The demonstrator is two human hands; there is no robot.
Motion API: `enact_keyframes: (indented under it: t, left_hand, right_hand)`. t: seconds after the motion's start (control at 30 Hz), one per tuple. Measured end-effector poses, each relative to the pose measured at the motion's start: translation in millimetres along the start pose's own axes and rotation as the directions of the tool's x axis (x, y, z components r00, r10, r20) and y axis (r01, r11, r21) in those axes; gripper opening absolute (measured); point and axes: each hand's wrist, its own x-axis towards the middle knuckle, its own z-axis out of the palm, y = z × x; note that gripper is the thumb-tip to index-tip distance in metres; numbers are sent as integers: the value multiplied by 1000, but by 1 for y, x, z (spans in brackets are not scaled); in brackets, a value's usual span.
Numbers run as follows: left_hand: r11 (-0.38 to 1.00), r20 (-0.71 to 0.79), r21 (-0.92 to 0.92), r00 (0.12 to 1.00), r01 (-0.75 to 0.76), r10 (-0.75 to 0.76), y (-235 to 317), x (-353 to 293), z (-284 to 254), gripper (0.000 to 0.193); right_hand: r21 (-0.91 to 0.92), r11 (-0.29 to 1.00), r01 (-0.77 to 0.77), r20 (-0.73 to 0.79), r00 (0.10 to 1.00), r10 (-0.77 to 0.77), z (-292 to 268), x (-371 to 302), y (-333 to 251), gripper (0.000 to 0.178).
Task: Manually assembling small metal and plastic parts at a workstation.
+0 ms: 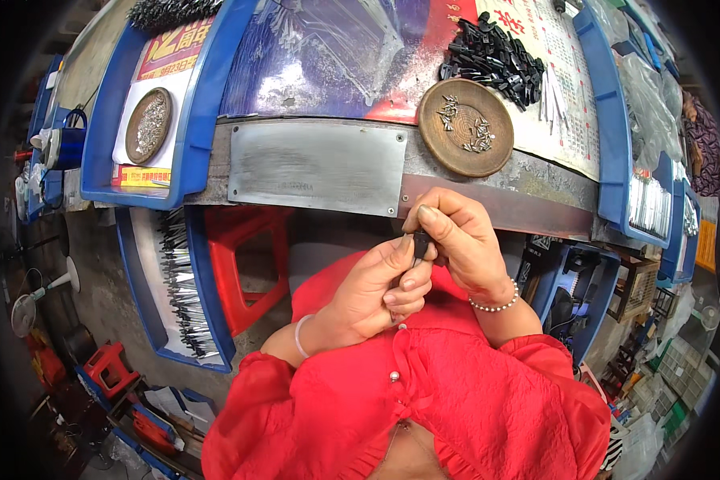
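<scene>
Left hand (pixel 376 292), right hand (pixel 460 240): one black part (pixel 420 242) | two round dishes (pixel 466 126)

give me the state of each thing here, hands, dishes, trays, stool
left hand: closed around a small black part
right hand: pinching the same part from above
brown dish: holds a few small metal bits
black parts pile: loose heap
red stool: upright under the bench

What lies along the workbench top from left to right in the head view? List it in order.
Small round dish of metal bits → blue tray rim → grey metal plate → large brown round dish with small metal parts → blue tray at the right edge.
</scene>
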Motion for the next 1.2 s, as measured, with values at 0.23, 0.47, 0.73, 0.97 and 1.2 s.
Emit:
enact_keyframes:
  t: [0.23, 0.47, 0.73, 0.97, 1.2]
  left_hand:
    - [997, -26, -71, 999, -21, 19, -4, 0, 0, 28]
    - [994, -16, -105, 999, -38, 37, -4, 1, 0, 27]
    - [997, 2, -49, 999, -52, 53, -2, 2, 1, 28]
    - [997, 19, -48, 998, -62, 63, 3, 3, 3, 27]
    - [995, 40, -20, 995, -94, 95, 13, 2, 6, 27]
  right_hand:
    - [7, 998, -55, -12, 998, 55, 3, 2, -2, 22]
    - [14, 1000, -21, -64, 998, 22, 9, 2, 1, 23]
    - [-1, 1000, -25, -9, 1000, 25, 6, 4, -5, 23]
    - [-56, 997, -46, 31, 998, 48, 4, 10, -15, 22]
    - [-470, 833, 292, -189, 888, -418, -14, 7, -42, 15]
